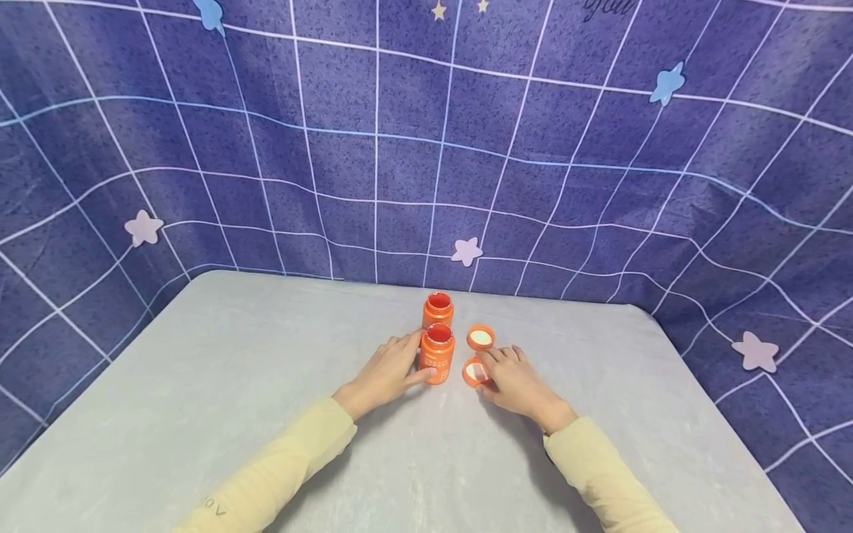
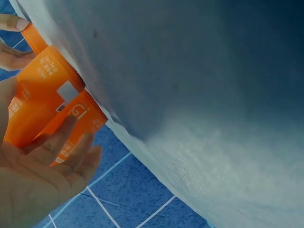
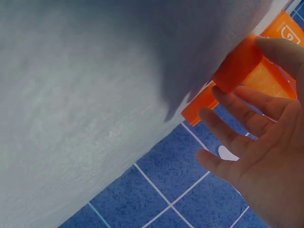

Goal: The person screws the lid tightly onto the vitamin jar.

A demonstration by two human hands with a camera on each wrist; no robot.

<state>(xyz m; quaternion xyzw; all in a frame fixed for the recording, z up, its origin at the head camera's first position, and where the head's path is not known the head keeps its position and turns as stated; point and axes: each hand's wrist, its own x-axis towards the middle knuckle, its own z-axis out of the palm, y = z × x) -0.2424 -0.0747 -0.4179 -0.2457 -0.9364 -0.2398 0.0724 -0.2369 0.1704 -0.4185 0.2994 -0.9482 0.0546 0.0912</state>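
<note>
Two uncapped orange bottles stand upright on the table, a front bottle point(image 1: 436, 361) with white print and a rear bottle point(image 1: 435, 317) partly hidden behind it. My left hand point(image 1: 386, 370) grips the front bottle from the left, thumb on its near side; in the left wrist view its other fingers spread beside the rear bottle point(image 2: 90, 114). To the right lie two orange caps with pale insides facing up. Between thumb and fingers, my right hand point(image 1: 521, 381) pinches the near cap point(image 1: 472, 371). The far cap point(image 1: 480, 337) lies just beyond those fingertips.
The bottles and caps are toward the back of a grey-covered table point(image 1: 233, 355). A purple curtain point(image 1: 373, 170) with a line grid and stars hangs behind the table and along both sides.
</note>
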